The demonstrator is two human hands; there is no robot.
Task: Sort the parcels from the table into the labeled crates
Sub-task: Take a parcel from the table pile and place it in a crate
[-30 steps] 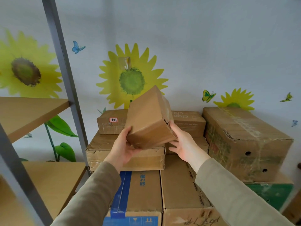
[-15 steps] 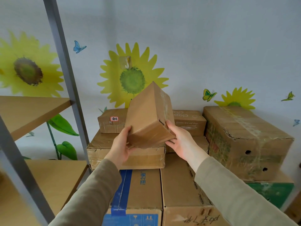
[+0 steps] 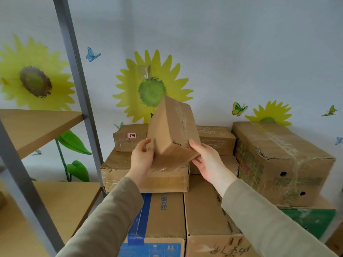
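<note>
Small brown cardboard parcel point(image 3: 171, 134), held in both my hands, in the air over the front edge of the flat box point(image 3: 144, 180) topping a stack of boxes. Left hand point(image 3: 142, 160) grips the lower left corner, fingers point(image 3: 148, 144) curled on the side face. Right hand point(image 3: 207, 160) pinches the lower right corner, thumb on top, other fingers beneath. Parcel sits between the hands, approx. equally near both. It's tilted: long axis runs up & away from me, near end lowest. Plain card, clear tape down the right face, no label visible. Behind it, a box w/ a red-edged tag point(image 3: 132, 135). No crate in view.
</note>
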